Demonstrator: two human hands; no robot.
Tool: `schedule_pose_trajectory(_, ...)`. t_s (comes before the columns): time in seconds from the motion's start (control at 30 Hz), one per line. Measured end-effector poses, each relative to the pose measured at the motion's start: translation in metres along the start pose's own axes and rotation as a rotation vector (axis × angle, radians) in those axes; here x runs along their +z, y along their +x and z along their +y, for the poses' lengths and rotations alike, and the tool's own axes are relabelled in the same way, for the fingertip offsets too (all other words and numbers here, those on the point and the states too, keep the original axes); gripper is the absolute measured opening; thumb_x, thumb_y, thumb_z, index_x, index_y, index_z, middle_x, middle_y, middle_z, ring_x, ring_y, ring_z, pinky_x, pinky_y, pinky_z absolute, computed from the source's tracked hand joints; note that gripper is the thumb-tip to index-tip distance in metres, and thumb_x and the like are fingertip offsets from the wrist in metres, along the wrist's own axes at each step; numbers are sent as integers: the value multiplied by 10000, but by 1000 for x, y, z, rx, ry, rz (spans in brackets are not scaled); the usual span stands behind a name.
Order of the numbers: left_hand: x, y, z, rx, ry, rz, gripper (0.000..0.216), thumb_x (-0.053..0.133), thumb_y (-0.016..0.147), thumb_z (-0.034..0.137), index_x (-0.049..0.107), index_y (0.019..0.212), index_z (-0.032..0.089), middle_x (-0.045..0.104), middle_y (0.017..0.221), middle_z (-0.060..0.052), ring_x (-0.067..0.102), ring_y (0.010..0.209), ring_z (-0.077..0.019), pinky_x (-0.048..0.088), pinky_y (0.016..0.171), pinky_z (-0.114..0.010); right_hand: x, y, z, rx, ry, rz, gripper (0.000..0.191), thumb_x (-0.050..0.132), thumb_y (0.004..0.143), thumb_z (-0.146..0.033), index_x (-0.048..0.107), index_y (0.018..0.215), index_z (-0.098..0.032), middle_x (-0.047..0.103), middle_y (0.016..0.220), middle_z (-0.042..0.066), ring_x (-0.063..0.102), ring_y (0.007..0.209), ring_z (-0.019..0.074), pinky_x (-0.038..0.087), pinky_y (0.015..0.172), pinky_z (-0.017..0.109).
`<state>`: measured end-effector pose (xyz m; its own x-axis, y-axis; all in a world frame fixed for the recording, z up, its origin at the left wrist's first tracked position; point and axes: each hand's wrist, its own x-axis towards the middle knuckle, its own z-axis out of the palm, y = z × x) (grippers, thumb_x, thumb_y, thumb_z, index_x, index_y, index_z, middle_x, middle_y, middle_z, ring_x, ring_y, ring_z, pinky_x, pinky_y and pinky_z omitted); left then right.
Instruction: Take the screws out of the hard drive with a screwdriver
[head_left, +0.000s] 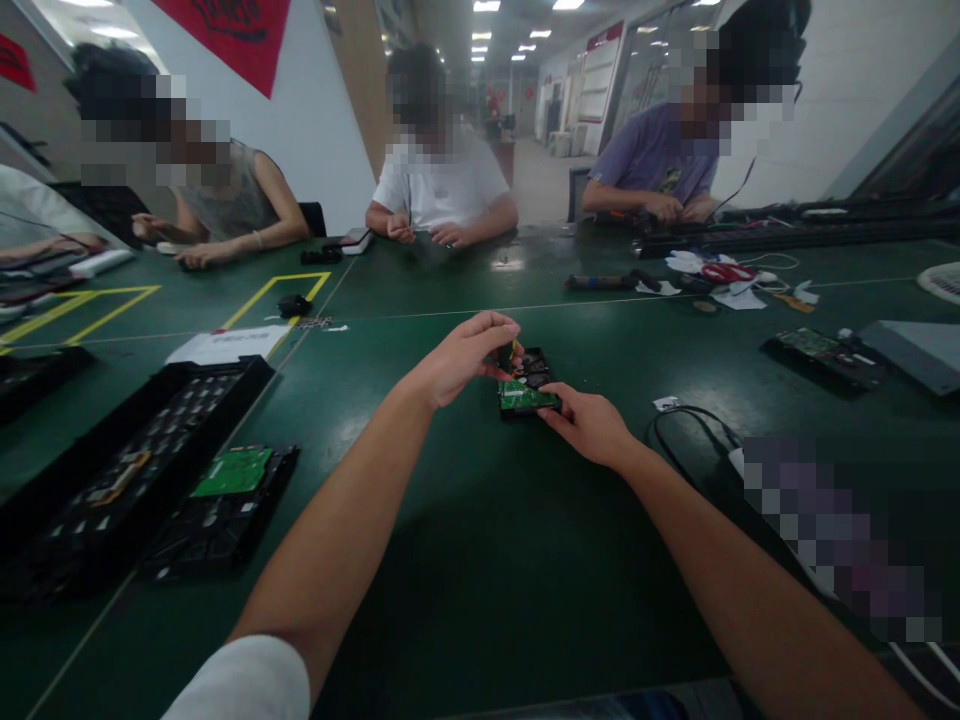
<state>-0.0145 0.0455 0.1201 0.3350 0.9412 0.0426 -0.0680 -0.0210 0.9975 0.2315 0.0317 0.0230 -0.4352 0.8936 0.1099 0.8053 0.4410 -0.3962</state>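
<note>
My left hand [472,358] is closed around the black and yellow handle of a screwdriver [508,352], held upright over a hard drive; its tip is too small to make out. The black hard drive [535,366] lies on the green table [465,530], a green circuit board [517,398] on its near part. At the drive's near right corner, my right hand [589,422] grips the edge between thumb and fingers.
Left of my arms lie another hard drive with a green board [236,470] and a long black tray [142,450]. A third drive [821,358], a grey box [919,350] and a cable [694,410] are at right. Several people sit across the table.
</note>
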Motion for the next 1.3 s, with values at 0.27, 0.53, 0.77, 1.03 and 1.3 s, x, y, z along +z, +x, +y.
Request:
schedule_pose_trajectory(0.27,-2,4,-5,57,-21,-57,235,605,980,408,670,1040,190,701,1067,-94,696,924,-192,600,733,-312,0,0,0,-14,-2,9,408,568,1047,-454,599,1407,-263,730,829,10,635,696,177,334,603,283)
schedule_pose_trajectory(0.53,-2,2,-2,73,19,-15,271,602,980,420,705,1047,179,696,1033,-103,673,930,-199,590,692,-287,-3,-1,-2,-1,14,-11,412,563,1049,-450,587,1415,-262,729,832,6,640,711,180,343,605,284)
schedule_pose_trajectory(0.77,4,0,0,43,0,11,220,624,967,391,623,1081,203,711,1023,-94,691,937,-208,577,664,-287,-1,0,0,3,11,-1,411,566,1046,-459,595,1410,-271,729,835,9,646,713,181,352,610,282)
schedule_pose_trajectory(1.03,3,0,1,34,-25,21,200,620,948,376,650,995,184,659,946,-75,680,935,-218,615,698,-337,-2,0,-1,2,1,-4,412,571,1041,-457,600,1408,-270,722,823,9,635,706,180,348,612,283)
schedule_pose_trajectory(1.3,-1,2,-2,59,-11,-38,312,600,957,415,748,1019,148,686,968,-109,656,909,-209,577,673,-285,-2,0,-2,6,4,-4,406,573,1041,-442,595,1405,-265,720,827,2,636,707,177,350,614,280)
